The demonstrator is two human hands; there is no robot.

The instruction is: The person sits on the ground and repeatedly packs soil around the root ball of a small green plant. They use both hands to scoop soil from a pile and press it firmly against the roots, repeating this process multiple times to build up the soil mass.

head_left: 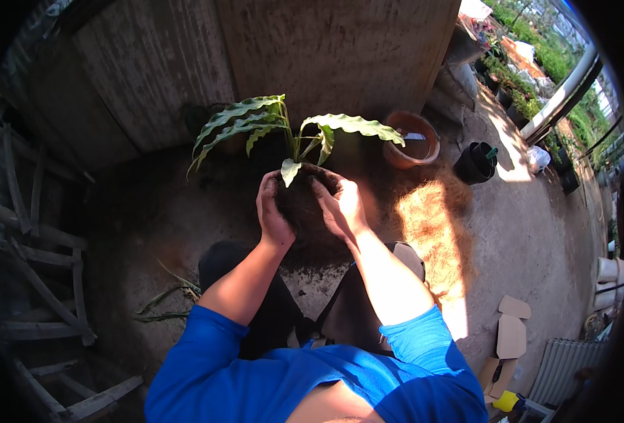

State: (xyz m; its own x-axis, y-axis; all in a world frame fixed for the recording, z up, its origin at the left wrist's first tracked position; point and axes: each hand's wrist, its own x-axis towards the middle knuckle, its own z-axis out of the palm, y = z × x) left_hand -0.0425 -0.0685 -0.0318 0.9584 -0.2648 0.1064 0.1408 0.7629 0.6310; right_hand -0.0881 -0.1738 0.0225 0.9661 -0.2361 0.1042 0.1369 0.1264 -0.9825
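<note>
A leafy plant (291, 135) with long, wavy-edged green leaves stands upright before me, its dark root ball (291, 201) bare of any pot. My left hand (275, 209) cups the soil from the left side. From the right, my right hand (341, 206) grips the same root ball, thumb on top. Soil clings to the fingers of both hands. The underside of the root ball is in shadow, and I cannot tell whether it touches the ground.
A terracotta pot (412, 140) with a pale label inside stands at right, near black plastic pots (476, 163). Brown coconut fibre (431, 227) covers the floor beside my knee. Cut leaves (166, 304) lie at left, near a wooden frame (42, 285). Boards (333, 58) rise ahead; opened cardboard (512, 336) lies lower right.
</note>
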